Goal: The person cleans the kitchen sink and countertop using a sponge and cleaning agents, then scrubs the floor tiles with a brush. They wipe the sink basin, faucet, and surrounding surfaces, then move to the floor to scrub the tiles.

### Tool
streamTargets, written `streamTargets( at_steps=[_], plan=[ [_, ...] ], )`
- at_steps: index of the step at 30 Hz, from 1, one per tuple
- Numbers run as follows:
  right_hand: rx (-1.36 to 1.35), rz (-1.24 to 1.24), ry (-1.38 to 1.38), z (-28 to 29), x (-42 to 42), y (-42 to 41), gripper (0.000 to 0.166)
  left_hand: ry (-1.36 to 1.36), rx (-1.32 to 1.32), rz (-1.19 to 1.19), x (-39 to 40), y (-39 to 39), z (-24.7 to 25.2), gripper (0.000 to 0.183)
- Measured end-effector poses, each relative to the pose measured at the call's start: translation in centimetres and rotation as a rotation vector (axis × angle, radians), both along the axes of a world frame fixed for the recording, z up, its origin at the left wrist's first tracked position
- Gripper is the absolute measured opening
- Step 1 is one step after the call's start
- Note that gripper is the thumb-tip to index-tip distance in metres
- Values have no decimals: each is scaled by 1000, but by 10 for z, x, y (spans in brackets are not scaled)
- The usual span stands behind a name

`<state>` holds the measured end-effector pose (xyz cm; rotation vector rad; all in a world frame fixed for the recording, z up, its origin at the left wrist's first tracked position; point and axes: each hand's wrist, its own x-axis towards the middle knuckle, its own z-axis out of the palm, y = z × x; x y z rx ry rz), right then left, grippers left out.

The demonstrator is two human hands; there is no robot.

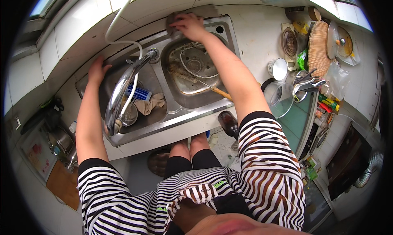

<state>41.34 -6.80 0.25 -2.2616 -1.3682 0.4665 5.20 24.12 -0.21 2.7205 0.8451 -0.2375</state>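
Observation:
My right hand (pixel 189 26) presses a grey-brown cloth (pixel 173 22) against the back rim of the double stainless-steel sink (pixel 178 110), by the tiled wall. My left hand (pixel 97 71) rests on the sink's back left edge, fingers spread and holding nothing. Between the hands stands a chrome faucet (pixel 122 78), its spout over the left basin. In that basin lie a blue plastic item (pixel 139 93), a beige cloth (pixel 150 104) and a metal strainer or bowl (pixel 130 114). The right basin holds a wire-rimmed strainer with a wooden handle (pixel 221 93), beside brown residue.
A white hose (pixel 109 29) hangs down to the faucet. On the right counter are a white cup (pixel 278 69), a clear bowl (pixel 284 101), utensils and a round ribbed board (pixel 318 47). A brown glass bottle (pixel 227 122) stands below the sink's front edge. Pots stand at the left.

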Motion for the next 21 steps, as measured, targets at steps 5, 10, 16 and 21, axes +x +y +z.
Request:
streamTargets(
  at_steps=[5, 10, 16, 21],
  plan=[
    [190, -344, 22, -13, 142, -120, 25, 13, 27, -24, 13, -6, 2, 60],
    [41, -451, 62, -13, 121, -155, 26, -6, 41, -48, 14, -10, 6, 57],
    [-9, -421, 167, 2, 48, -216, 28, -82, 49, -27, 2, -9, 10, 53],
    [-47, -651, 44, 5, 96, -138, 27, -59, 10, -16, 20, -13, 3, 53]
  ],
)
